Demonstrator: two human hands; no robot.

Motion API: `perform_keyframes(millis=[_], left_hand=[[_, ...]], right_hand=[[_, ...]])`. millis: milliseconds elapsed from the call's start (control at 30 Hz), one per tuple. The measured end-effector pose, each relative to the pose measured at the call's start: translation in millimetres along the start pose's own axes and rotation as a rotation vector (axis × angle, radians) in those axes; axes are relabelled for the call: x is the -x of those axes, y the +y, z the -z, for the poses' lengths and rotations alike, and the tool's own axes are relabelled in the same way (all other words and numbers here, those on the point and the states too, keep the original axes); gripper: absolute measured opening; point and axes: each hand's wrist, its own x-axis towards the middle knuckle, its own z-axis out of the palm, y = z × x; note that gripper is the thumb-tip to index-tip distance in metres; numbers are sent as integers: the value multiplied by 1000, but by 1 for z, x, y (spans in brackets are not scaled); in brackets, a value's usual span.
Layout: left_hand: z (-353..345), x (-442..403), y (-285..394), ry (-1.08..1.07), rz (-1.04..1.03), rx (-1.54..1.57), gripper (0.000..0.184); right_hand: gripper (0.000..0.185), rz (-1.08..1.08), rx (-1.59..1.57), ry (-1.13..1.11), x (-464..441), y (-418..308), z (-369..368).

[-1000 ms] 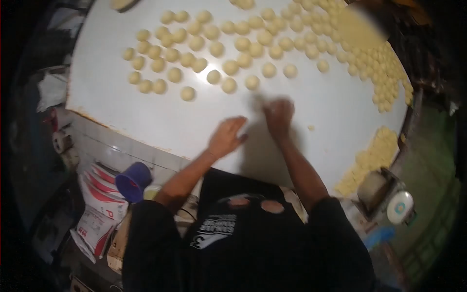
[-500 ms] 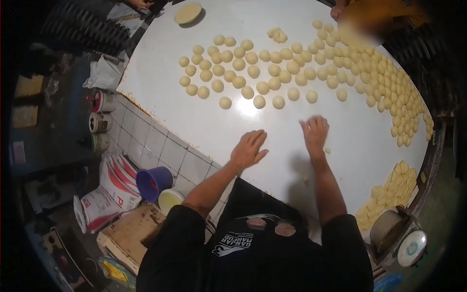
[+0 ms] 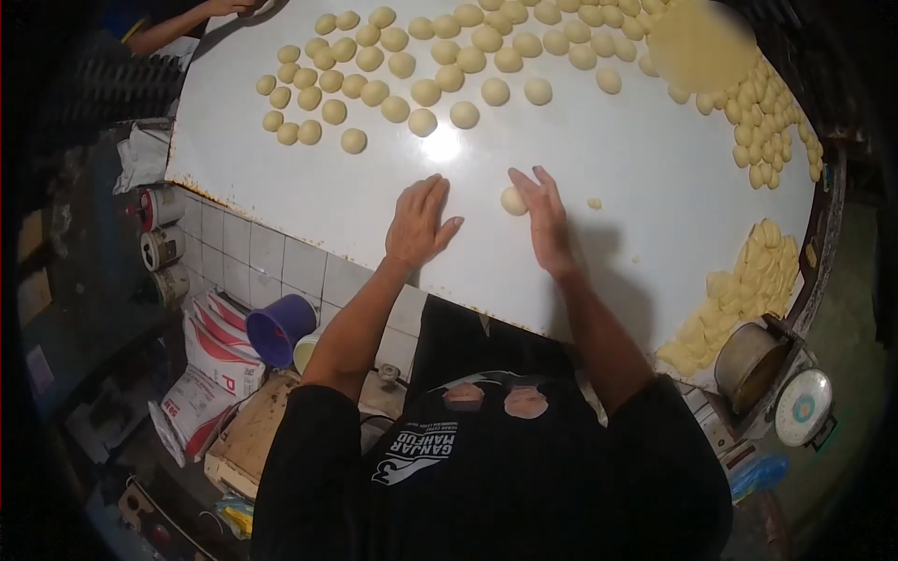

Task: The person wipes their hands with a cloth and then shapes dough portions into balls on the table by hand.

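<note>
My left hand (image 3: 419,222) rests palm down on the white tabletop, its fingers stretched out and the thumb apart; whatever may lie under the palm is hidden. Just left of my right hand (image 3: 544,220) is a round pale dough ball (image 3: 513,201), against the fingers. This hand is turned on its side with fingers extended, not gripping the ball. Beyond both hands lie many similar dough balls (image 3: 426,92) in loose rows. Small dough scraps (image 3: 594,203) sit to the right of my right hand.
Cut dough pieces (image 3: 748,290) are heaped at the right edge, near a metal pot (image 3: 751,365) and a scale (image 3: 803,407). A co-worker's arm (image 3: 178,30) reaches in at the top left. Left of the table stand a purple bucket (image 3: 281,329), sacks (image 3: 210,388) and tubs (image 3: 164,248).
The view has shifted, so the tabletop sits higher and further left. My right hand has gone from curled to extended, and a dough ball now shows beside it. A co-worker's arm has come in.
</note>
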Motion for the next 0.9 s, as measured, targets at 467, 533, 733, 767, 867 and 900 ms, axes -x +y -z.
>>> perform_keyframes(millis=[467, 533, 733, 767, 867, 900], left_hand=[[10, 3, -12, -25, -39, 125, 66], [12, 2, -13, -33, -26, 198, 67], [9, 4, -16, -90, -44, 168, 64], [14, -3, -14, -108, -55, 194, 59], [28, -42, 13, -72, -59, 371, 39], [34, -58, 35, -98, -85, 372, 39]], right_hand=[[47, 425, 1193, 44, 43, -2, -11], [37, 182, 1054, -40, 5, -35, -37], [49, 357, 1169, 218, -90, -99, -66], [54, 480, 1388, 267, -88, -94, -54], [39, 450, 1005, 466, -30, -127, -20], [32, 363, 1047, 509, 0, -123, 3]])
